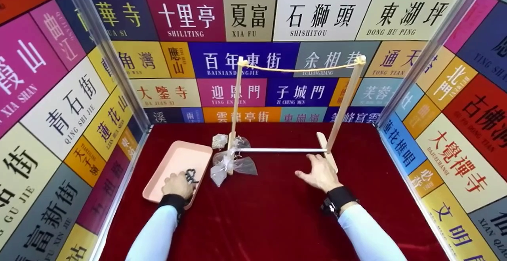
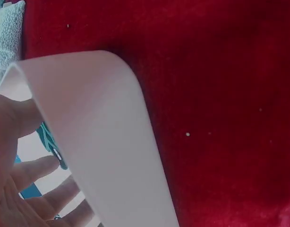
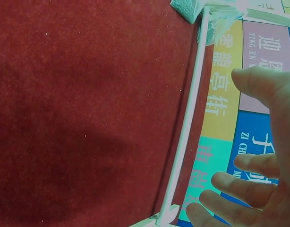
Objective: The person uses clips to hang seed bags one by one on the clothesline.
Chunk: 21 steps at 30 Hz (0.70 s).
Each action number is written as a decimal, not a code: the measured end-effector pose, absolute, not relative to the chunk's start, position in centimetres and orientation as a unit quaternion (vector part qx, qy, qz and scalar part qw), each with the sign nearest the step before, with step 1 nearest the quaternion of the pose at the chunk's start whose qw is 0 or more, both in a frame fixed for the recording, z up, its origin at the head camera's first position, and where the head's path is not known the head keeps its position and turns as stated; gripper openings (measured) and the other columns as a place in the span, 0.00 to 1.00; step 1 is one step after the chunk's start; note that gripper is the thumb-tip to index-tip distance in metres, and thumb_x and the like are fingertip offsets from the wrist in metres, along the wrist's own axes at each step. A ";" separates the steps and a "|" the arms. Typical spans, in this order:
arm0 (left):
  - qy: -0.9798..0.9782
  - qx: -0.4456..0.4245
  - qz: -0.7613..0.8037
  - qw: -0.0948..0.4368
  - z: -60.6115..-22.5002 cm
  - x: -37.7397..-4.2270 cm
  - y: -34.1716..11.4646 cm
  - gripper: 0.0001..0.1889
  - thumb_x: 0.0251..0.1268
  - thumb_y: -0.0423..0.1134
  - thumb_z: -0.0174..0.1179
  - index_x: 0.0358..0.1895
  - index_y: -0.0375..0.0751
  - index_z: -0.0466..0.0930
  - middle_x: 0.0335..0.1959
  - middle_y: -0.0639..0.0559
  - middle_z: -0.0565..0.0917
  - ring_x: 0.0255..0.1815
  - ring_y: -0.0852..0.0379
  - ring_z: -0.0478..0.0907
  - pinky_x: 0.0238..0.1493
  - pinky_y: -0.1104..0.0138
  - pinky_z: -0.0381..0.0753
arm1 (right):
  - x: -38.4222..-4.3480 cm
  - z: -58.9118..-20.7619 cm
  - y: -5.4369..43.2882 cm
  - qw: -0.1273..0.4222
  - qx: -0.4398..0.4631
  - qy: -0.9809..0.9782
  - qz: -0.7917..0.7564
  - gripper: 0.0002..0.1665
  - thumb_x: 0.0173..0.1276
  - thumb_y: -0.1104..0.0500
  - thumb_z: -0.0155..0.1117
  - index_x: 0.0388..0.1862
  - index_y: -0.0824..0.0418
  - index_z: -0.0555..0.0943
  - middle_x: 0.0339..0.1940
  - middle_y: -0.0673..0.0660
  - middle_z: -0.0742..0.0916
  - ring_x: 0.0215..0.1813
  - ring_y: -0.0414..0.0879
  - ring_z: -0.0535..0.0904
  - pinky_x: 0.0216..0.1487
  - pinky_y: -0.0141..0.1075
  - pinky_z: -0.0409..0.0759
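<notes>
My left hand (image 1: 177, 185) is down in a pink tray (image 1: 160, 176), its thumb and fingers spread apart. A dark looped item (image 1: 191, 176) lies by its thumb and index fingertip; in the left wrist view the item (image 2: 51, 144) shows partly behind the tray wall. To the right, my right hand (image 1: 320, 172) has its fingers extended beside the wooden foot (image 1: 330, 162) of a two-post stand. A white rod (image 1: 281, 150) joins the posts at the bottom, and a slack yellowish band (image 1: 301, 70) runs between their tops. The right wrist view shows nothing in the right hand.
Small beaded sachets with sheer white ribbon (image 1: 229, 162) lie about the left post (image 1: 236, 102). A further small sachet (image 1: 220, 141) sits just behind. Dark red cloth (image 1: 273, 205) covers the table, and panels with printed place names (image 1: 317, 15) wall it in.
</notes>
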<state>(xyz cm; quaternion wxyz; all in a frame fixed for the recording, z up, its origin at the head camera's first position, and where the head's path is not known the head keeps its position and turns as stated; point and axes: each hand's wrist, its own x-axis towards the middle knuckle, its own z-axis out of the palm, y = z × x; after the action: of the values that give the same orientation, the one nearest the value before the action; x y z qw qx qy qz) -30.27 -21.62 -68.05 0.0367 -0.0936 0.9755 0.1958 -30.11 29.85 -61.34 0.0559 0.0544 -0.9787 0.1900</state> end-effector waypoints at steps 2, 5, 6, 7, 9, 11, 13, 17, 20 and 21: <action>0.973 -0.102 0.199 0.049 -68.1 -30.0 -22.1 0.33 0.74 0.52 0.70 0.68 0.27 0.79 0.63 0.19 0.81 0.66 0.19 0.78 0.60 0.26 0.83 | -30.0 -61.5 29.7 0.054 0.057 -0.978 0.193 0.49 0.67 0.38 0.79 0.76 0.68 0.79 0.69 0.75 0.86 0.70 0.74 0.84 0.70 0.65 0.84; 0.973 -0.105 0.189 0.073 -68.1 -29.3 -22.8 0.28 0.75 0.47 0.64 0.65 0.24 0.79 0.62 0.18 0.79 0.64 0.18 0.77 0.59 0.27 0.84 | -29.8 -61.7 29.6 0.050 0.059 -0.978 0.194 0.49 0.67 0.39 0.79 0.76 0.68 0.79 0.68 0.75 0.86 0.71 0.73 0.84 0.71 0.64 0.84; 0.975 -0.102 0.183 0.079 -68.0 -29.1 -23.0 0.27 0.74 0.45 0.63 0.64 0.24 0.80 0.62 0.18 0.79 0.63 0.18 0.77 0.58 0.28 0.84 | -29.8 -61.7 29.6 0.051 0.059 -0.978 0.194 0.48 0.67 0.39 0.79 0.76 0.68 0.79 0.68 0.75 0.86 0.71 0.73 0.84 0.72 0.64 0.83; 0.975 -0.097 0.179 0.083 -67.9 -29.0 -23.2 0.26 0.73 0.42 0.62 0.63 0.23 0.80 0.61 0.18 0.79 0.62 0.18 0.78 0.57 0.29 0.85 | -29.7 -61.7 29.6 0.053 0.059 -0.978 0.193 0.48 0.67 0.39 0.79 0.76 0.68 0.79 0.68 0.75 0.86 0.71 0.73 0.84 0.72 0.64 0.83; 0.979 -0.086 0.165 0.087 -67.4 -28.7 -23.4 0.23 0.68 0.39 0.63 0.59 0.23 0.82 0.58 0.18 0.80 0.60 0.19 0.78 0.56 0.32 0.86 | -29.7 -61.8 29.7 0.055 0.058 -0.979 0.189 0.47 0.67 0.39 0.79 0.75 0.68 0.80 0.67 0.74 0.87 0.71 0.73 0.83 0.73 0.64 0.82; 0.981 -0.077 0.159 0.082 -66.8 -28.6 -23.6 0.23 0.64 0.37 0.67 0.57 0.23 0.84 0.57 0.17 0.81 0.59 0.19 0.79 0.55 0.33 0.87 | -29.7 -61.8 29.8 0.056 0.054 -0.980 0.185 0.47 0.67 0.39 0.79 0.75 0.68 0.80 0.67 0.74 0.87 0.71 0.73 0.83 0.72 0.65 0.82; 0.983 -0.069 0.156 0.069 -66.3 -28.7 -23.8 0.21 0.61 0.36 0.69 0.54 0.24 0.86 0.55 0.17 0.84 0.58 0.19 0.81 0.54 0.32 0.88 | -29.7 -61.8 29.8 0.056 0.051 -0.980 0.182 0.46 0.67 0.39 0.78 0.74 0.67 0.81 0.67 0.73 0.87 0.71 0.73 0.82 0.72 0.65 0.82; 0.988 -0.044 0.146 0.032 -65.6 -29.1 -24.2 0.13 0.60 0.32 0.68 0.45 0.25 0.88 0.46 0.20 0.90 0.50 0.20 0.88 0.50 0.32 0.90 | -29.8 -61.7 29.7 0.054 0.053 -0.981 0.176 0.45 0.68 0.40 0.78 0.74 0.68 0.81 0.65 0.73 0.87 0.70 0.73 0.82 0.72 0.65 0.82; 0.989 -0.030 0.142 0.017 -65.4 -29.3 -24.4 0.08 0.62 0.29 0.65 0.40 0.25 0.88 0.41 0.21 0.91 0.44 0.23 0.91 0.46 0.33 0.92 | -29.7 -61.6 29.6 0.050 0.054 -0.982 0.172 0.44 0.69 0.41 0.78 0.73 0.68 0.81 0.65 0.73 0.88 0.69 0.72 0.82 0.72 0.64 0.82; 0.989 -0.029 0.144 0.015 -65.2 -29.4 -24.4 0.08 0.63 0.28 0.65 0.39 0.25 0.88 0.40 0.21 0.91 0.43 0.23 0.91 0.45 0.33 0.92 | -29.7 -61.5 29.6 0.049 0.053 -0.982 0.172 0.44 0.69 0.41 0.78 0.73 0.68 0.81 0.65 0.73 0.88 0.69 0.72 0.82 0.72 0.64 0.82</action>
<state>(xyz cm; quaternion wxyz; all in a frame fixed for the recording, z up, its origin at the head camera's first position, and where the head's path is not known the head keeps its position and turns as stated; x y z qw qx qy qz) -29.38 -24.43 -65.21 0.0147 -0.0288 0.9890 0.1441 -29.69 29.59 -61.53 0.0492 0.0533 -0.9825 0.1717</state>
